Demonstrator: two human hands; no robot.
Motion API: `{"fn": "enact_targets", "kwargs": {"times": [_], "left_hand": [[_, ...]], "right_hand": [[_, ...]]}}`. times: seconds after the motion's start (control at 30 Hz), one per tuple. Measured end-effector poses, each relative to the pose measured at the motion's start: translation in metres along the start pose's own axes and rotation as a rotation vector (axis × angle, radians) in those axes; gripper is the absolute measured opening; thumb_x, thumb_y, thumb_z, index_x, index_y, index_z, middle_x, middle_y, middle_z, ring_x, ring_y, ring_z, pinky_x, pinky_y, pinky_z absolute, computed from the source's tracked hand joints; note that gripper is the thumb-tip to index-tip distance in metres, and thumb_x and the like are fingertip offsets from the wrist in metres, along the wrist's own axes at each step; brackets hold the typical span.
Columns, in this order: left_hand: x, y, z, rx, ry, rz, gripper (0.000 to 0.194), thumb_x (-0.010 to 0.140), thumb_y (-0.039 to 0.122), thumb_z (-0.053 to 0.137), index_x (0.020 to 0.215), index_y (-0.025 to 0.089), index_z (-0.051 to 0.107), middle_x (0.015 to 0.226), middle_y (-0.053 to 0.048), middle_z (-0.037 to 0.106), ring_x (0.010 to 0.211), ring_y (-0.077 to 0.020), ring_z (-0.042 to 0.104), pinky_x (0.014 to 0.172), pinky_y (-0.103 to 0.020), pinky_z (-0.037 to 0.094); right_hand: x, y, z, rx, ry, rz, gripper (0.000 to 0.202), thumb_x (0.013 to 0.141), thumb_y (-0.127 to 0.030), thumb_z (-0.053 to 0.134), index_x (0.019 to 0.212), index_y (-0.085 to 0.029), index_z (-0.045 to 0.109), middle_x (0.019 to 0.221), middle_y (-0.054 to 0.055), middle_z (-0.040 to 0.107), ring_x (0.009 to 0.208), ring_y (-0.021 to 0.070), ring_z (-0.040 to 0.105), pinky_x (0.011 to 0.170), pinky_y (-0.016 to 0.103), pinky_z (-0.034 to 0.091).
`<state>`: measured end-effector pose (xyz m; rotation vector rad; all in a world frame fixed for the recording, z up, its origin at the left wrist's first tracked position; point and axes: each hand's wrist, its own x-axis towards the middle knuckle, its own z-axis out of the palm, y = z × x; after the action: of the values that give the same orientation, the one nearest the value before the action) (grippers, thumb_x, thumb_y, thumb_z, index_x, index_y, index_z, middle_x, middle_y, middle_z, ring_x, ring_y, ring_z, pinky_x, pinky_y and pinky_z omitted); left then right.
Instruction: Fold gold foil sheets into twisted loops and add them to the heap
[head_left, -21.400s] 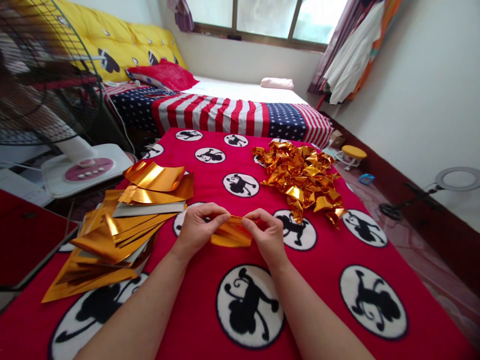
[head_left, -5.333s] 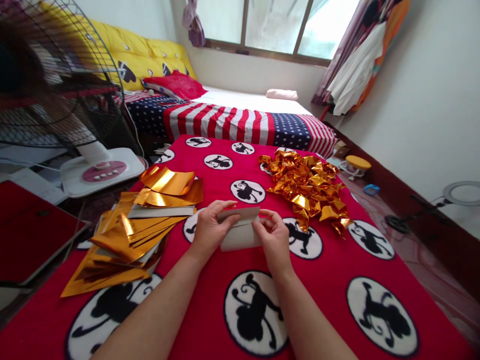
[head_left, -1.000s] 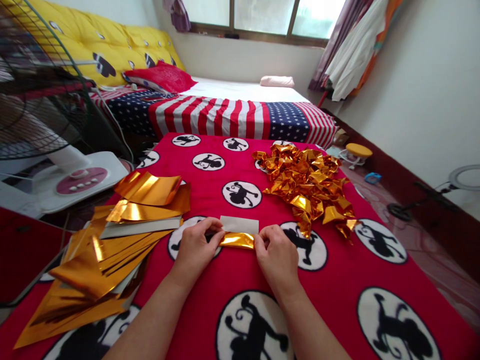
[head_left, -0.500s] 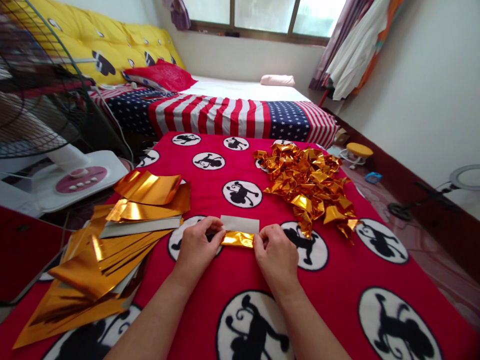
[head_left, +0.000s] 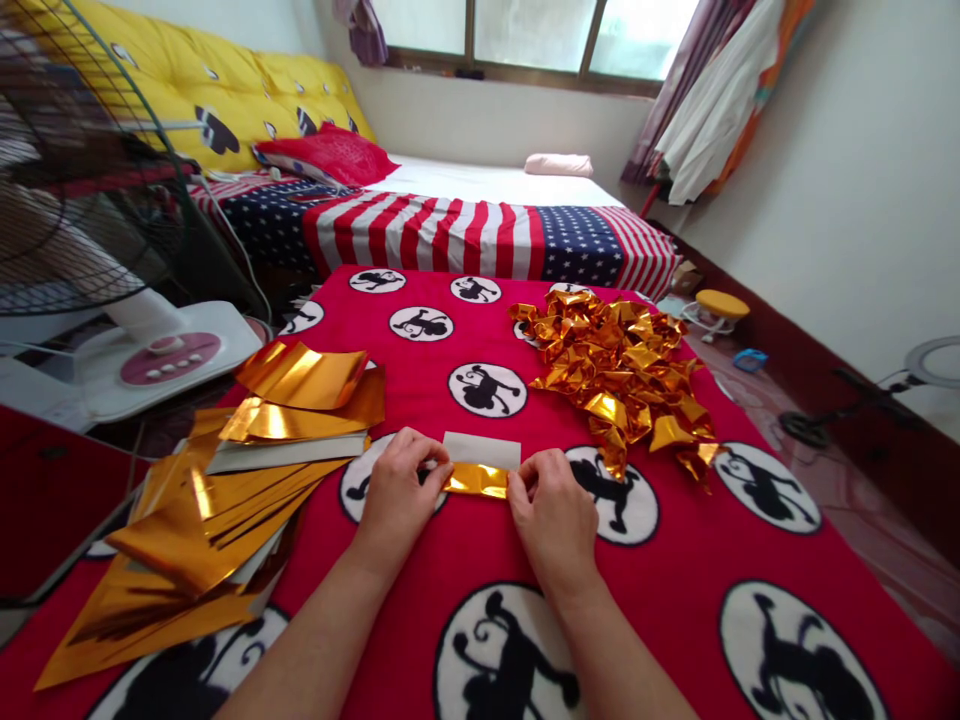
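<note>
A small sheet with a grey-white back and a folded gold foil strip (head_left: 480, 480) along its near edge lies on the red cloth with monkey prints (head_left: 637, 610). My left hand (head_left: 401, 490) pinches the strip's left end between thumb and fingers. At the right end, my right hand (head_left: 555, 510) holds it the same way. The sheet's pale part (head_left: 482, 449) shows flat beyond the fold. To the left lies a fanned stack of gold foil sheets (head_left: 217, 500). A heap of folded gold foil pieces (head_left: 622, 365) sits at the back right.
Behind the cloth-covered surface is a bed with a flag-pattern cover (head_left: 450, 235) and a red pillow (head_left: 330, 155). A fan (head_left: 165, 355) stands at the left. On the floor at right are a yellow stool (head_left: 722, 304) and a black stand (head_left: 804, 428).
The view has shifted slightly. Both hands keep their pinch on the ends of the foil strip, with no clear movement of the strip on the cloth.
</note>
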<state>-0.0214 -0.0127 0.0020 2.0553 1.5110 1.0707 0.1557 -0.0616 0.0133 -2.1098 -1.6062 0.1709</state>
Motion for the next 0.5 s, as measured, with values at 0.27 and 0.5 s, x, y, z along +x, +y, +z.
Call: {"fn": "enact_targets", "kwargs": {"times": [0.27, 0.5], "left_hand": [[-0.0014, -0.0036, -0.0057, 0.296, 0.009, -0.046, 0.028, 0.075, 0.037, 0.071, 0.1, 0.022, 0.067, 0.103, -0.007, 0.058, 0.1, -0.0262, 0.053, 0.09, -0.04, 0.042], [0.0045, -0.008, -0.0079, 0.307, -0.02, -0.065, 0.021, 0.067, 0.041, 0.076, 0.078, 0.024, 0.071, 0.107, -0.005, 0.059, 0.103, -0.0275, 0.051, 0.092, -0.039, 0.041]], "right_hand": [[0.001, -0.0014, -0.0011, 0.128, -0.005, 0.047, 0.02, 0.085, -0.023, 0.056, 0.104, -0.023, 0.052, 0.093, -0.001, 0.062, 0.07, 0.0139, 0.059, 0.063, 0.027, 0.034], [0.0003, -0.0009, -0.0001, 0.154, 0.004, 0.051, 0.025, 0.084, -0.023, 0.055, 0.109, -0.022, 0.052, 0.095, 0.001, 0.064, 0.069, 0.0152, 0.059, 0.063, 0.028, 0.035]]}}
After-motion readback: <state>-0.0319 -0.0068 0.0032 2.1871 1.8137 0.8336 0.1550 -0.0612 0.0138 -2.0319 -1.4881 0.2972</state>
